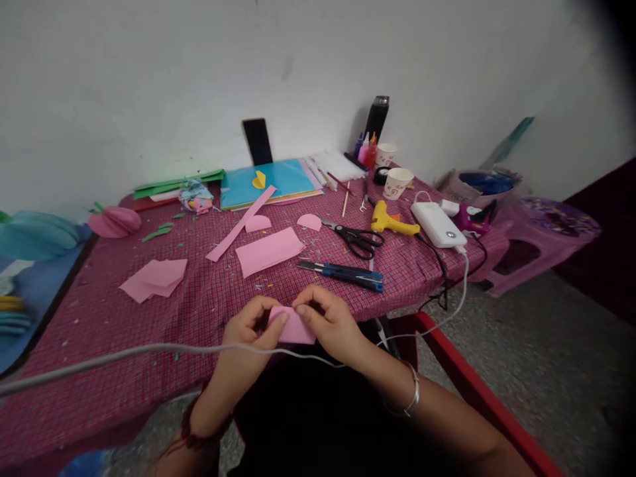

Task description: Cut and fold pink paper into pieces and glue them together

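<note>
Both my hands hold a small folded pink paper piece at the near edge of the table. My left hand pinches its left side, fingers curled round it. My right hand pinches the top right edge with thumb and fingers pressed together. A silver bangle sits on my right wrist. Just beyond my hands lie a pink paper rectangle, a long pink strip and two pink half-circles.
Blue-handled cutters, black scissors, a yellow glue gun and a white power bank lie to the right. Folded pink sheets lie left. Coloured paper stacks, cups and a black bottle stand at the back. A white cable crosses near me.
</note>
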Motion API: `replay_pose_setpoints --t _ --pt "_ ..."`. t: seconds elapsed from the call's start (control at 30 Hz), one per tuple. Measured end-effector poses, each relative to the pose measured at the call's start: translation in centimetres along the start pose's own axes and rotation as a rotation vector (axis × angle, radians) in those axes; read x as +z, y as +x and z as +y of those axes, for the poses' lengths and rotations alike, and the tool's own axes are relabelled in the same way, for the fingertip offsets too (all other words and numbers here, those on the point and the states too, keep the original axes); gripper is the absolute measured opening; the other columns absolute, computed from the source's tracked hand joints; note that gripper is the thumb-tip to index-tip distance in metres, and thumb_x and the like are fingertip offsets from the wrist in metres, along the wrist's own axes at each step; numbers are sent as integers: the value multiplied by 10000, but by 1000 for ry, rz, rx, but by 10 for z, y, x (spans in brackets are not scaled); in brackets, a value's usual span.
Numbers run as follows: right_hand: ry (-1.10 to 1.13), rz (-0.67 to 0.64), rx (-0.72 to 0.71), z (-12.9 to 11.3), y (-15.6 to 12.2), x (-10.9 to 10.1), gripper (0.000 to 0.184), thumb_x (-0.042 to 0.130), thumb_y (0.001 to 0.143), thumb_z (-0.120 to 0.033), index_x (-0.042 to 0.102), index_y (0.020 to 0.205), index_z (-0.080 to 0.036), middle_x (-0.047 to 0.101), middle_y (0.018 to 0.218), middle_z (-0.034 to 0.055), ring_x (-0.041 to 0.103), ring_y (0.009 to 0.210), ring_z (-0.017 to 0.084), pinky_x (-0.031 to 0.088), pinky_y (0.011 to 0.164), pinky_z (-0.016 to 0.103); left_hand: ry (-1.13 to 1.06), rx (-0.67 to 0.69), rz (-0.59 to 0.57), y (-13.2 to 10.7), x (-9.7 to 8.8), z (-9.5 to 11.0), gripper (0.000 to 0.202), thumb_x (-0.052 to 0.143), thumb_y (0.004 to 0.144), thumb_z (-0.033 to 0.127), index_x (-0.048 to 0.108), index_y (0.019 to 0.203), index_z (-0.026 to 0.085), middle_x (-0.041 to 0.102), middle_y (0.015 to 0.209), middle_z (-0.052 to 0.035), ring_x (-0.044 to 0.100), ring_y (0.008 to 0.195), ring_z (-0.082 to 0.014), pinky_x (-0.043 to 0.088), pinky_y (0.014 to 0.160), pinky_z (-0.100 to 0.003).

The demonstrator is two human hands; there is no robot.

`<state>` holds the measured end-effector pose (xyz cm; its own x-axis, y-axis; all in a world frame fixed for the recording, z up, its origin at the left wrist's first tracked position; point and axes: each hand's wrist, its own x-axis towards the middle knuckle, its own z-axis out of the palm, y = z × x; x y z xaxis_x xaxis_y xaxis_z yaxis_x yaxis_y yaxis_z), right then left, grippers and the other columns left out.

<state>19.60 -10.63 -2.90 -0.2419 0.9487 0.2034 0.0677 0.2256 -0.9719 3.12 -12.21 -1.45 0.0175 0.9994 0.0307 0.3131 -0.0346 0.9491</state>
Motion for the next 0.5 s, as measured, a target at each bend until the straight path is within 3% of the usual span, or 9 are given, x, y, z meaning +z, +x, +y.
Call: replay_pose_setpoints --t 0.13,0.2,0.3,0.4,0.5 --pt "5 -29 -32 -2 1 -2 59 541 875 -213 575 828 -206 580 757 -15 544 720 138 426 674 263 111 63 -29 -1 0 7 164 664 791 338 655 878 200 632 679 20 549 582 -140 391 535 -237" --pt "136 -32 19 -1 2 -1 111 554 896 -317 578 919 -212 553 757 -18 523 682 134 419 626 252 178 98 44 -3 1 8 148 651 806 352 653 793 204 610 639 23 529 566 -140 376 530 -243" --pt "367 -26 80 -1 4 4 358 554 885 -531 564 1060 -219 545 814 -7 514 680 135 426 609 249 180 151 225 -6 4 7 169 627 843 362 645 776 208 590 642 25 506 580 -140 372 550 -251" --pt "444 -26 110 -1 5 10 403 611 833 -589 561 966 -212 551 807 -10 509 683 132 433 624 249 131 212 361 -6 8 3 146 615 867 351 643 845 210 602 710 17 523 637 -147 396 604 -256" --pt "378 -2 124 -1 7 12 318 578 879 -504 509 790 -206 457 671 -49 418 582 108 372 551 229 113 232 381 -4 11 -3 127 605 871 335 617 842 213 602 739 9 544 670 -153 414 631 -259"
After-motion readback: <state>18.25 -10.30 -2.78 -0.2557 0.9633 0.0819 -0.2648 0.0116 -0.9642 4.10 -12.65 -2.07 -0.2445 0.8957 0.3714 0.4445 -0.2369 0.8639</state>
